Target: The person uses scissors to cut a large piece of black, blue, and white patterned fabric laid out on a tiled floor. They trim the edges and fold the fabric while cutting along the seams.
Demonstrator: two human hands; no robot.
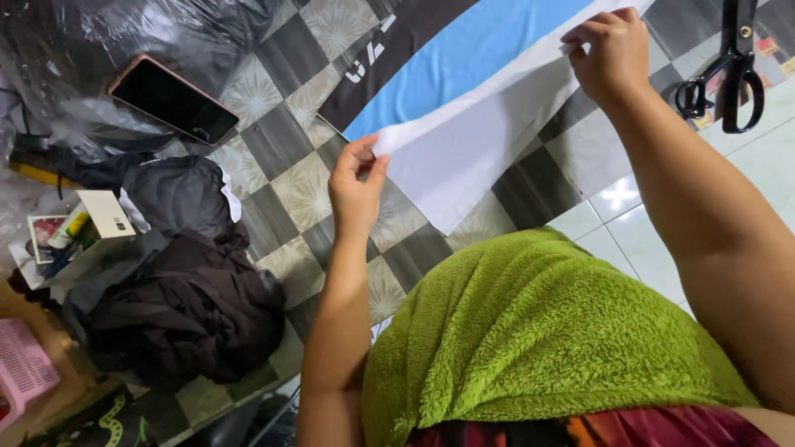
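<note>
Both hands pinch a white fabric sheet point(476, 141) taut over the checkered floor: left hand point(356, 178) near corner, right hand point(609, 50) far edge. Looks mid-fold; next probably needs matching edges evenly.

One phone point(174, 100), one pair of scissors point(722, 74), two hands, left point(358, 184) and right point(609, 51)

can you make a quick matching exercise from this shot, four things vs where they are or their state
Things:
1. white fabric
2. scissors
3. phone
4. green fuzzy cloth

Place or state:
a. lying on clear plastic, upper left
b. on the floor at the upper right
c. over the person's lap
d. stretched between the left hand and right hand

Pairs: 1-d, 2-b, 3-a, 4-c
</note>
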